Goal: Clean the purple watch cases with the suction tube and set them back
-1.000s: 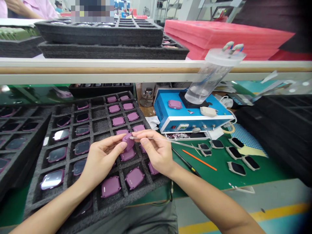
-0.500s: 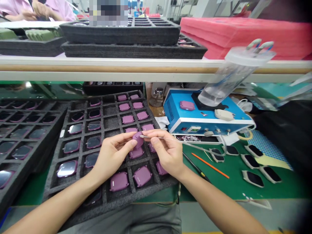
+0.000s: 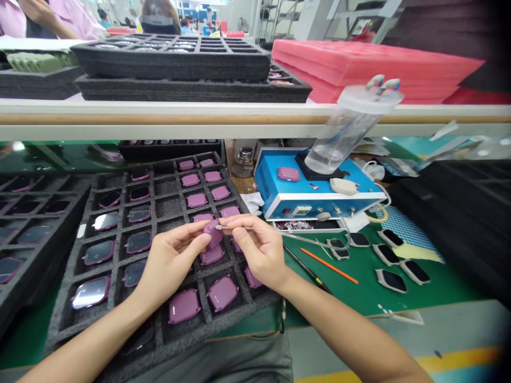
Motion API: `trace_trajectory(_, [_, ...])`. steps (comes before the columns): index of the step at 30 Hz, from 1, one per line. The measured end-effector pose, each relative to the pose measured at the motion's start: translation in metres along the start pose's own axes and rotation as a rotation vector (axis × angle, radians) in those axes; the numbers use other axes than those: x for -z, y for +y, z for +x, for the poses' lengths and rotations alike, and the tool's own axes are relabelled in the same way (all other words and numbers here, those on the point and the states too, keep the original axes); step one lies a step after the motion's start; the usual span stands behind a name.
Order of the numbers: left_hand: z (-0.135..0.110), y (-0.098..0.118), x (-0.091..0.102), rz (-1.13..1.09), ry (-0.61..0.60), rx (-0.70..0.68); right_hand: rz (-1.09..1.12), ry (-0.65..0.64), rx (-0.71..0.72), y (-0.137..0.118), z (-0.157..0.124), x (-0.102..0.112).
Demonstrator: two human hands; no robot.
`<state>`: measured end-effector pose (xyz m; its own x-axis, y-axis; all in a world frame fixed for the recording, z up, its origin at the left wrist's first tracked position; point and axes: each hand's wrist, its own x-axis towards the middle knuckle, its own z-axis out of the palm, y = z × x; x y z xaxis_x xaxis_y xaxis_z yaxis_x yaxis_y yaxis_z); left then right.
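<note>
My left hand [image 3: 170,261] pinches a purple watch case [image 3: 211,232] between thumb and fingers, tilted above a black foam tray [image 3: 167,199]. Closed around a thin metal-tipped tool [image 3: 233,228] is my right hand [image 3: 261,252]; the tool's tip meets the case or sits right at it. From the tool a clear tube [image 3: 315,243] runs right toward a blue control box [image 3: 275,186]. Under my hands, purple watch cases [image 3: 222,292] lie in the tray's right compartments. Watches with dark screens [image 3: 139,242] fill several left compartments.
A clear cylinder [image 3: 333,133] leans on the blue box. Several pale-framed watches [image 3: 391,280], an orange stick [image 3: 329,265] and a black pen [image 3: 307,270] lie on the green mat. A shelf edge [image 3: 223,119] crosses ahead. A co-worker's pink sleeve [image 3: 75,21] shows behind.
The view has swung slightly, so most things sit further left. Both hands keep their hold on the watch case and tool, with the tip still at the case.
</note>
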<state>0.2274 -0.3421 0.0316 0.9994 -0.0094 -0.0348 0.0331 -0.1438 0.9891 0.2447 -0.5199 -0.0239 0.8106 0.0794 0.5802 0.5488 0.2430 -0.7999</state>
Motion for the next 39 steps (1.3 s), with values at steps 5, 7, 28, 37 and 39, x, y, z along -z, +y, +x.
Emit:
trace_trajectory(5, [0.001,-0.001,0.0,0.011,-0.014,0.003,-0.015,0.006,0.009,0.0,0.002,-0.001])
trace_trajectory(7, [0.001,-0.002,-0.002,0.033,-0.01,-0.004,-0.019,-0.002,0.012,0.0,0.002,0.0])
trace_trajectory(28, [0.036,0.009,0.053,1.082,-0.278,-0.127,-0.1,0.054,-0.027,-0.002,-0.013,0.001])
trace_trajectory(37, [-0.098,0.01,0.083,1.231,-0.134,-0.33,-0.102,0.106,-0.039,-0.007,-0.015,-0.002])
trace_trajectory(39, [-0.13,0.004,0.079,1.329,-0.164,-0.374,-0.097,0.1,-0.04,-0.008,-0.015,-0.003])
